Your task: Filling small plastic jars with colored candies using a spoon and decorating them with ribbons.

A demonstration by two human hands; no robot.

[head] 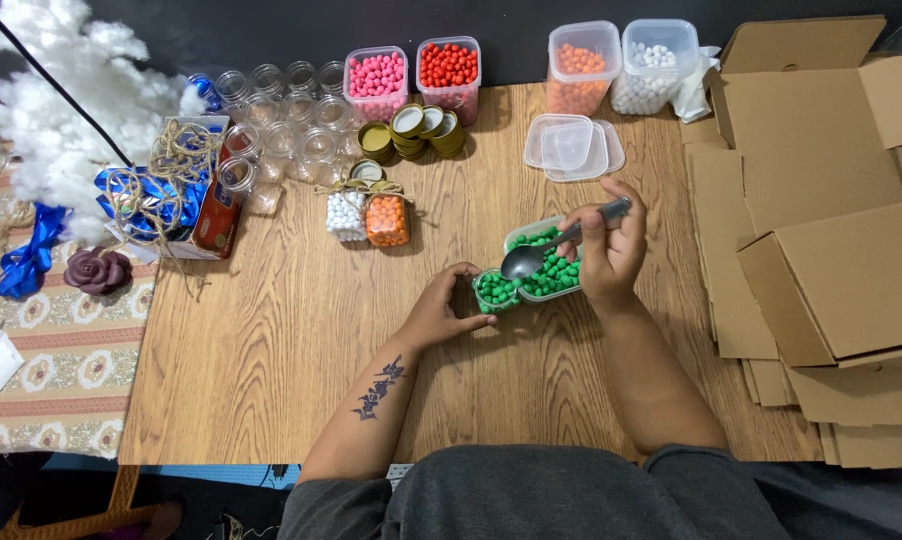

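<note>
My left hand (443,308) is wrapped around a small clear jar (495,290) filled with green beads, lying on the wooden table (271,340). Right beside the jar sits a clear tub of green beads (549,274). My right hand (611,248) grips a metal spoon (546,250) by its handle, with the empty bowl hovering over the tub, next to the jar's mouth.
Two filled jars, white (346,214) and orange (387,219), stand further back. Behind them are empty jars (281,125), gold lids (416,130), tubs of pink (376,80), red (449,70), orange (581,68) and white beads (655,62), and stacked tub lids (571,147). Flat cardboard boxes (821,230) fill the right side.
</note>
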